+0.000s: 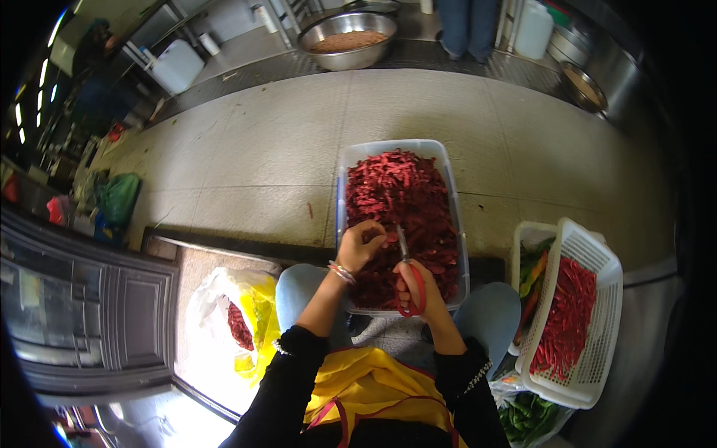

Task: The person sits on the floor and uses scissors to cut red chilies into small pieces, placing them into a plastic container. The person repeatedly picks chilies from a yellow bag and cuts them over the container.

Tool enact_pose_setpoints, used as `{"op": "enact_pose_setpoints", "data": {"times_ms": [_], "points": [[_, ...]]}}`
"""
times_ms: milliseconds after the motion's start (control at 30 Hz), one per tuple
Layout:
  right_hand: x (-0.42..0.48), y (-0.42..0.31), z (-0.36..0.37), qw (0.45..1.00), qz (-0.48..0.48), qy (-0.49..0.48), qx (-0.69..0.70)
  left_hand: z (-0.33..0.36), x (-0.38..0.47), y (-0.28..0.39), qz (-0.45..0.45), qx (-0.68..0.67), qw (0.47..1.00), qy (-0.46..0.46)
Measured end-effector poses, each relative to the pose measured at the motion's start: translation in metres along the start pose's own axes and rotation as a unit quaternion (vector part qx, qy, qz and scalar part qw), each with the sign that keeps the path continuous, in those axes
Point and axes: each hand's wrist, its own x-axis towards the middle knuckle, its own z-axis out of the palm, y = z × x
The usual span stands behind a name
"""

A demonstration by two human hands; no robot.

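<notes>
A clear plastic tub (456,224) full of dark red dried chilli pieces (397,179) stands on the floor between my knees. My right hand (417,283) is closed on red-handled scissors (411,297), whose blades point away from me over the chillies. Just left of the blades, my left hand (364,243) is bent over the tub, with a red piece, seemingly dried chilli, at its fingertips. To my left, a white and yellow plastic bag (260,319) holds more dried red chillies (239,326).
White plastic baskets (608,336) with fresh red chillies (566,319) stand at my right, above a bag of green peppers (529,417). A large steel bowl (350,56) sits across the floor, near a standing person's legs (468,28). A dark door (134,319) is at the left.
</notes>
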Motion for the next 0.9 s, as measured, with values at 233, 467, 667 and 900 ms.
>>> {"op": "enact_pose_setpoints", "data": {"times_ms": [233,467,667,900], "points": [[-0.004,-0.010,0.005,0.998,-0.046,0.011,0.050,-0.103,0.032,0.017,-0.051,0.034,0.984,0.167],[0.003,-0.003,0.006,0.999,-0.039,-0.025,-0.009,-0.221,0.050,-0.091,-0.256,0.358,0.888,0.136],[0.014,0.000,-0.006,0.996,-0.022,0.021,-0.087,-0.224,0.052,-0.179,-0.213,0.520,0.819,0.114],[0.021,-0.005,0.000,0.987,0.018,0.030,-0.157,-0.200,0.073,-0.194,-0.220,0.601,0.764,0.084]]}}
